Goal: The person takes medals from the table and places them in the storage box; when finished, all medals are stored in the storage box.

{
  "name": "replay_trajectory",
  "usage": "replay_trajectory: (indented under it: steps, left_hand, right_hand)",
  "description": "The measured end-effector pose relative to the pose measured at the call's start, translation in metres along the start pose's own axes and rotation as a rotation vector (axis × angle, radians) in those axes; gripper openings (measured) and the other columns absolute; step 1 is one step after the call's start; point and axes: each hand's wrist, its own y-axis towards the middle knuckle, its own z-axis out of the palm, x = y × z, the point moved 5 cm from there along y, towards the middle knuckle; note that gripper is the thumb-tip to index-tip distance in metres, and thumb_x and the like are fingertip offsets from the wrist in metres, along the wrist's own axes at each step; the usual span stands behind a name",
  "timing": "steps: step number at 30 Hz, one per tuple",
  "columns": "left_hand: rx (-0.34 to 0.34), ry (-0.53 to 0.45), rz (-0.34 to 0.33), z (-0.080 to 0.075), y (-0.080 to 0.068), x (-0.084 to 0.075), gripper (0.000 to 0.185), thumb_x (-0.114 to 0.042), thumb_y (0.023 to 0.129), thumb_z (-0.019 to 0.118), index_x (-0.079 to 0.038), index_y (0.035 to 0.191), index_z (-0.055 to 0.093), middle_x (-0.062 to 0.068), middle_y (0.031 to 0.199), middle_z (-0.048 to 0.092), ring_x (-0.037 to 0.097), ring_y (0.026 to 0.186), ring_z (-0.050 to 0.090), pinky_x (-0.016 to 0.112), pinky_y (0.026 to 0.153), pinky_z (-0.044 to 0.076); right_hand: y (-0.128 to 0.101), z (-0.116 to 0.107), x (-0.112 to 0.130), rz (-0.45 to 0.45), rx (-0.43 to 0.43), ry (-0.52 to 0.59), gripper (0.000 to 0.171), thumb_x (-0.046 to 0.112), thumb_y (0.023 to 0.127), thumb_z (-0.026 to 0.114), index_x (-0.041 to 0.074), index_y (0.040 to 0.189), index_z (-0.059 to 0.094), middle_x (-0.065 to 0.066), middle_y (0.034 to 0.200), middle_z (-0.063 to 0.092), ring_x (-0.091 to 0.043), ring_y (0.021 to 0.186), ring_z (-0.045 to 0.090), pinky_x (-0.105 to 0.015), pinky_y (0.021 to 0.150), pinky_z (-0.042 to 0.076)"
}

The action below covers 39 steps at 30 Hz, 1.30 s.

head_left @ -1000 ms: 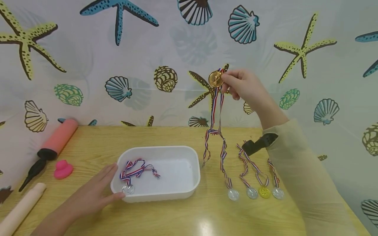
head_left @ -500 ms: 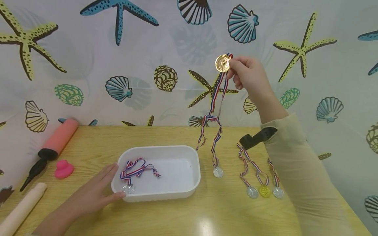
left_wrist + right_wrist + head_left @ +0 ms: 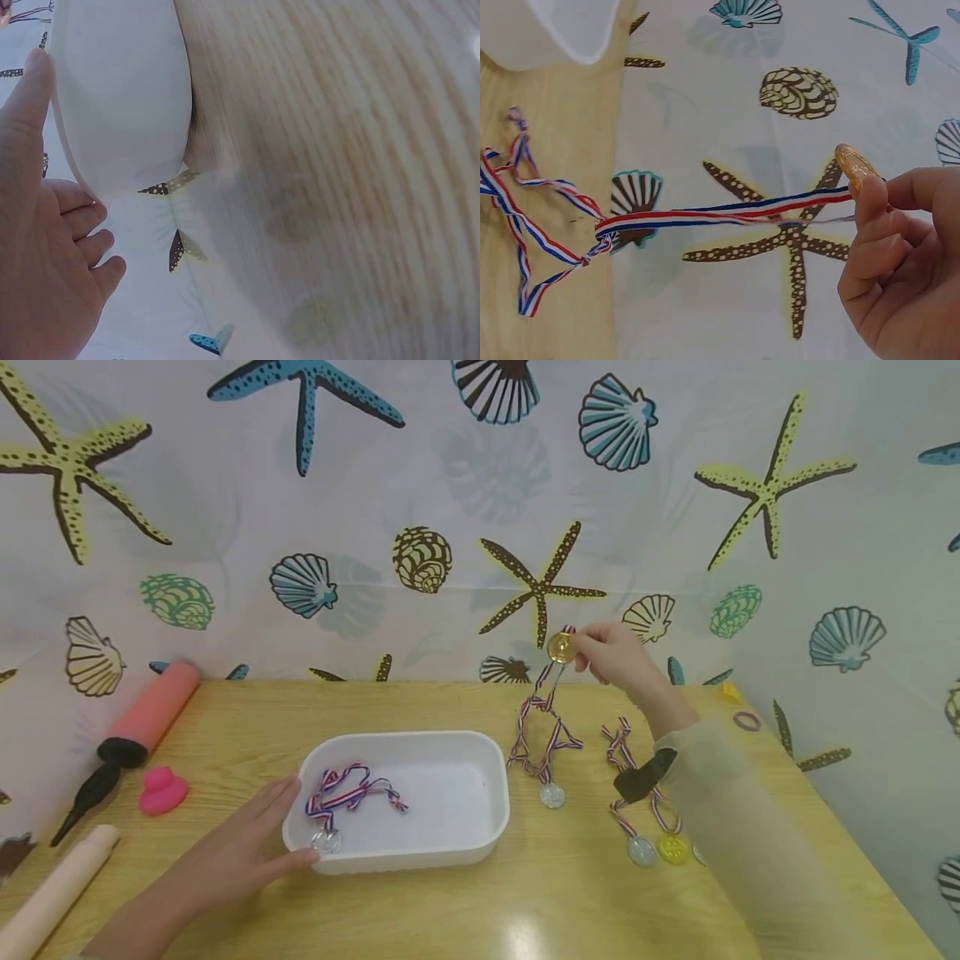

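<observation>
My right hand point(image 3: 618, 662) pinches a gold medal point(image 3: 561, 647) between thumb and fingers, above the table's back edge. Its red, white and blue ribbon point(image 3: 727, 214) hangs down and is tangled with another ribbon, whose silver medal point(image 3: 552, 795) lies on the table right of the white tray point(image 3: 471, 857). With extended fingers, my left hand point(image 3: 225, 852) touches the tray's left end; in the left wrist view the fingers point(image 3: 84, 219) lie against its rim. Inside the tray are a silver medal point(image 3: 327, 841) and its crumpled ribbon point(image 3: 352, 789).
Under my right forearm lie another silver medal point(image 3: 641, 851) and a yellow medal point(image 3: 672, 848), with a further medal partly covered by the sleeve. At left are a red hand pump point(image 3: 153, 710), a pink object point(image 3: 162, 791) and a pale cylinder point(image 3: 60, 893). A purple ring point(image 3: 746, 721) lies back right.
My right hand first rose with the gold medal, then came down. The tangled silver medal moved left and back and now rests on the table. My left hand stays at the tray.
</observation>
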Motion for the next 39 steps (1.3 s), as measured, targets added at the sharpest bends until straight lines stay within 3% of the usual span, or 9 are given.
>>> replay_trajectory:
  steps: [5,14,22,27,39]
  left_hand:
    - [0.001,-0.005,-0.004,0.000,-0.001,0.001,0.093,-0.059,0.082,0.056,0.002,0.144,0.023,0.023,0.147,0.020,0.044,0.132,0.017,0.063,0.098,0.022]
    - [-0.009,-0.023,0.002,0.001,-0.002,0.002,0.093,-0.057,0.082,0.058,0.002,0.144,0.022,0.023,0.148,0.019,0.043,0.132,0.016,0.062,0.099,0.022]
    - [-0.020,-0.017,0.017,0.001,-0.002,0.000,0.091,-0.054,0.082,0.059,0.002,0.144,0.022,0.022,0.147,0.020,0.042,0.132,0.017,0.062,0.099,0.023]
    - [-0.005,-0.018,0.002,0.000,-0.002,0.000,0.093,-0.058,0.082,0.057,0.002,0.144,0.022,0.022,0.148,0.019,0.042,0.133,0.016,0.062,0.099,0.021]
    - [0.003,-0.016,0.003,0.000,-0.001,0.000,0.094,-0.059,0.082,0.056,0.001,0.144,0.022,0.022,0.148,0.018,0.042,0.133,0.015,0.062,0.099,0.021]
  right_hand:
    - [-0.001,0.010,-0.015,0.025,0.049,-0.028,0.026,0.018,0.092,0.046,0.002,0.095,0.066,-0.008,0.066,0.057,-0.010,0.041,0.030,-0.026,0.045,0.032]
    - [-0.004,0.007,-0.004,-0.022,0.076,0.037,0.027,0.021,0.097,0.046,0.001,0.092,0.062,-0.004,0.065,0.055,-0.010,0.045,0.033,-0.024,0.046,0.033]
    - [-0.009,-0.006,0.013,-0.097,0.036,0.170,0.027,0.021,0.097,0.047,0.001,0.084,0.059,-0.005,0.065,0.053,-0.012,0.047,0.036,-0.025,0.046,0.032]
    - [-0.015,-0.014,0.026,-0.161,0.040,0.239,0.025,0.021,0.097,0.048,0.000,0.086,0.058,-0.004,0.063,0.052,-0.012,0.047,0.037,-0.024,0.046,0.032]
    - [-0.042,-0.035,0.076,-0.325,0.042,0.444,0.022,0.014,0.095,0.051,0.001,0.080,0.060,-0.003,0.060,0.052,-0.011,0.046,0.036,-0.022,0.041,0.028]
